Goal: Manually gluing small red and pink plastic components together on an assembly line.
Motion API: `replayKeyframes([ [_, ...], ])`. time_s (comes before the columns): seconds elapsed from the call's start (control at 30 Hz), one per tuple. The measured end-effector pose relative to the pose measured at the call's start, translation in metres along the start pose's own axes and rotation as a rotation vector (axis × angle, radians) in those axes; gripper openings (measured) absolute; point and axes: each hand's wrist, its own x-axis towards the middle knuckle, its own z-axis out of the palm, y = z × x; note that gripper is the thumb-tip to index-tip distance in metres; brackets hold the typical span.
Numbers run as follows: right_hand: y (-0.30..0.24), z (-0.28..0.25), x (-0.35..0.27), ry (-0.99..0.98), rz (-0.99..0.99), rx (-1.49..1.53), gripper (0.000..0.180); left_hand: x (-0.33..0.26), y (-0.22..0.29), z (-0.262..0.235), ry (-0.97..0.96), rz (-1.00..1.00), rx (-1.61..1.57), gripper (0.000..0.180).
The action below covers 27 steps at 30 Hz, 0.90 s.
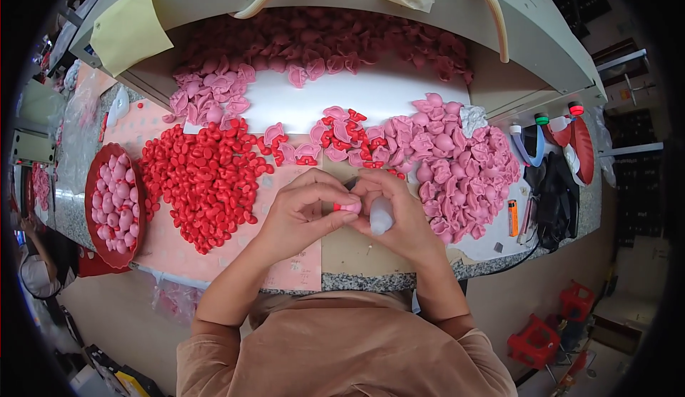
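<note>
A small pink-and-red piece (347, 207) is pinched at frame centre by left hand (303, 208); right hand (399, 215) is closed round a white squeeze bottle (381, 215). Piece judged light, rigid, slippery; best gripped at its edges.

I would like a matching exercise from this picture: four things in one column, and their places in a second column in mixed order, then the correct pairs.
Things:
1. red pile
2. red bowl
3. white bottle
4. orange lighter

Places:
A. in the right hand
B. far left on the table, holding pink pieces
C. right of the big pink pile
D. on the table, left of the left hand

Pairs: 1-D, 2-B, 3-A, 4-C
</note>
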Motion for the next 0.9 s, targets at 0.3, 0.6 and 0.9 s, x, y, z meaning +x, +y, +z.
replayKeyframes([
  [0.3,-0.002,0.019,0.012,0.274,-0.042,0.407,0.03,0.0,-0.018,0.009,0.138,-0.044,-0.886,0.013],
  [0.6,0.005,0.064,0.018,0.19,-0.06,1.004,0.028,-0.013,-0.014,0.005,0.276,0.064,-0.871,0.012],
  [0.9,0.004,0.055,0.008,0.281,0.046,1.066,0.025,-0.006,0.005,0.017,0.22,0.1,-0.857,0.008],
])
